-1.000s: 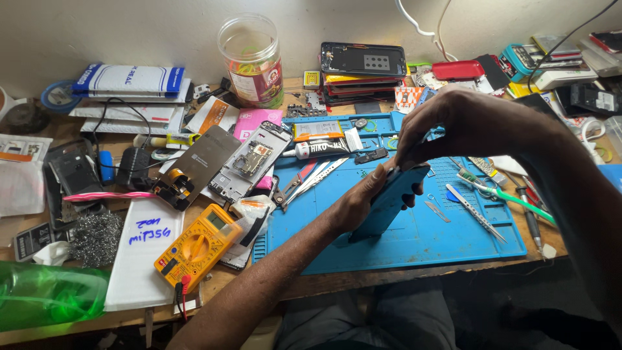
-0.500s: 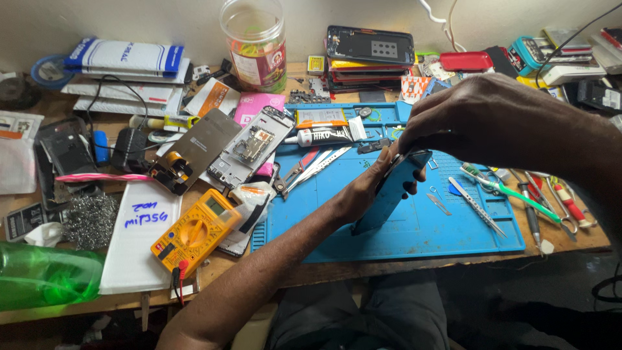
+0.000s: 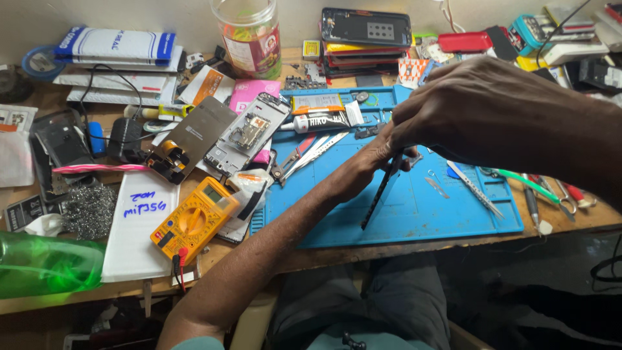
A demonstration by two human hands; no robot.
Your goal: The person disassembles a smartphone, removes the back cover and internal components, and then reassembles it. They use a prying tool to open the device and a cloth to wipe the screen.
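Cluttered worktop [image 3: 453, 241], blue repair mat [image 3: 414, 214] at front edge.
Left hand [image 3: 366, 170] and right hand [image 3: 466, 110] both clamp thin dark phone [image 3: 382, 191], tilted edge-on over mat centre; yellow multimeter [image 3: 193, 219] front-left.

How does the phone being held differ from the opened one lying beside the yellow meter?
The held phone stands tilted on edge on the blue mat, between both hands; the opened phone lies flat, untouched. The held one shows only a dark edge; the opened one shows its insides. Both are slim rectangles.
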